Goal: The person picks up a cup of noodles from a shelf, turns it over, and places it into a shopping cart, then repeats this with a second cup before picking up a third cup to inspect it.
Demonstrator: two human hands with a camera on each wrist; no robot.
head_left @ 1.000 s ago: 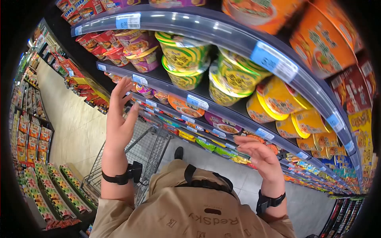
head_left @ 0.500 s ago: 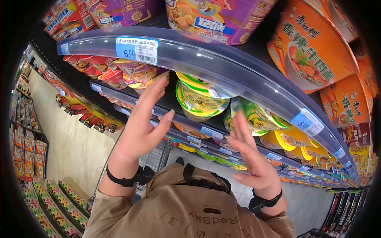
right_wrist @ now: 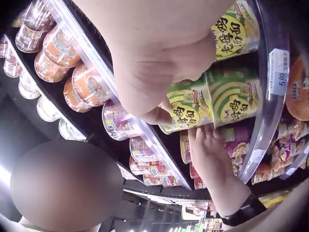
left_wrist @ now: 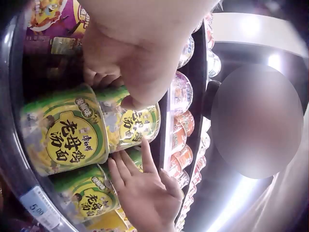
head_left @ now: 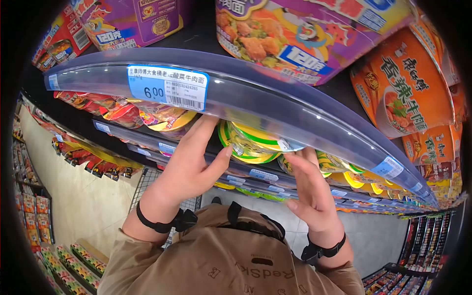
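Both my hands reach up under a curved clear shelf rail to a stack of green and yellow noodle bowls. My left hand lies against the left side of the top bowl, thumb stretched toward it, fingertips hidden behind the rail. From the right, my right hand touches the same bowl with straight fingers. The left wrist view shows the right hand spread just below the bowl. In the right wrist view the left hand rests its fingers on the bowl's far side.
A blue 6.00 price tag sits on the rail. Purple tubs and orange bowls fill the shelf above. More bowls line lower shelves. A wire cart stands below on the pale aisle floor.
Both hands rose from in front of the chest up to the shelf and closed in on the green bowl from either side. My head moved closer to the shelf.
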